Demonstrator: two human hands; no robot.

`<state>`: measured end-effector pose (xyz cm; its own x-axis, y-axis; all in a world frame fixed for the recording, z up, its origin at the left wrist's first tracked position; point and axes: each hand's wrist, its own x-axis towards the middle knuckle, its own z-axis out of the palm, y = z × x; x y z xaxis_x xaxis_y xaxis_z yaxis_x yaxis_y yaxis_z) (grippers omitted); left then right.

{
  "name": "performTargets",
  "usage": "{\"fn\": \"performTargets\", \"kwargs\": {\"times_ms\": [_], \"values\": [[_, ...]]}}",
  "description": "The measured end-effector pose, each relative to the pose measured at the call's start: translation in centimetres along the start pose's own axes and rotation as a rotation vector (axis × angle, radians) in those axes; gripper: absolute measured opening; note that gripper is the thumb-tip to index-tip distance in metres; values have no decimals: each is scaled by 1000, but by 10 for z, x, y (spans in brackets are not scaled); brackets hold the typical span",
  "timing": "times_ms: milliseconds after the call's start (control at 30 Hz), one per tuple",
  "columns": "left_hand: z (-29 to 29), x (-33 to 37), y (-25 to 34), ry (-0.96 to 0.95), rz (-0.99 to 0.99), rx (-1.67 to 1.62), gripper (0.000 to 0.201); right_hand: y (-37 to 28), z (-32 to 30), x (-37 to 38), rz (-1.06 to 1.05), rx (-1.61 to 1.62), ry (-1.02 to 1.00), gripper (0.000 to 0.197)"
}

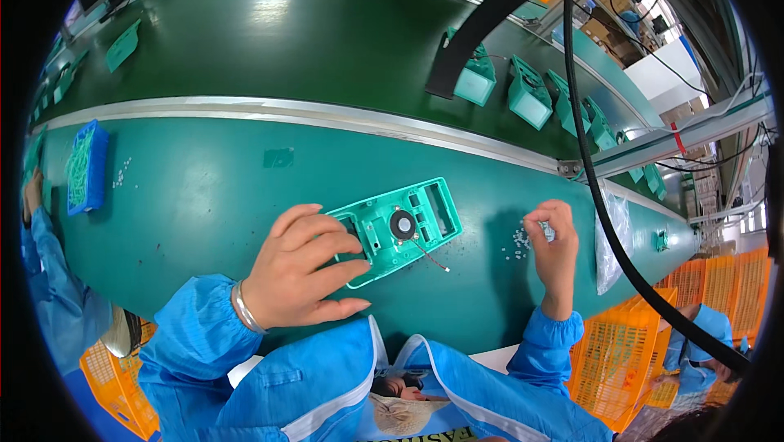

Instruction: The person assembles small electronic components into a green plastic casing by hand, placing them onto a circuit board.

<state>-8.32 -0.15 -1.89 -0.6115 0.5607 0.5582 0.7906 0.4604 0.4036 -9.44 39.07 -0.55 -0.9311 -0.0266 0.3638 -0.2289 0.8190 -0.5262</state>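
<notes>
The left hand [298, 270] covers the near-left end of the green plastic housing [398, 228], so that corner can't be made out. At three o'clock, the right hand [554, 246] pinches something too small to identify among the tiny pale parts [518, 241]. At nine o'clock, a blue tray [86, 166] holds contents too fine to tell. A co-worker's sleeve [45, 279] runs off the left rim.

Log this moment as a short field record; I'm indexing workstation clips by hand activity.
Left hand: rests flat on the end of the green plastic housing
Right hand: fingertips pinched at a pile of small pale parts
Housing: lies flat, round black fan at centre, red wire trailing
Surface: green worktable
Beyond: conveyor belt carrying green housings
Left edge: blue tray
</notes>
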Motion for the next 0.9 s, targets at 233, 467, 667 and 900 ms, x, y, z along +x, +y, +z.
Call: {"fn": "performTargets", "kwargs": {"times_ms": [233,467,667,900], "values": [[2,-6,1,-40,37,17,26,-85,41,25,-318,327,-401,16],[5,-3,3,0,5,-11,22,-94,65,29,-495,269,-505,16],[6,-2,3,27,16,-3,22,-99,64,31,-526,252,-519,18],[5,-4,0,4,35,-7,28,-112,59,31,-586,150,-471,18]]}}
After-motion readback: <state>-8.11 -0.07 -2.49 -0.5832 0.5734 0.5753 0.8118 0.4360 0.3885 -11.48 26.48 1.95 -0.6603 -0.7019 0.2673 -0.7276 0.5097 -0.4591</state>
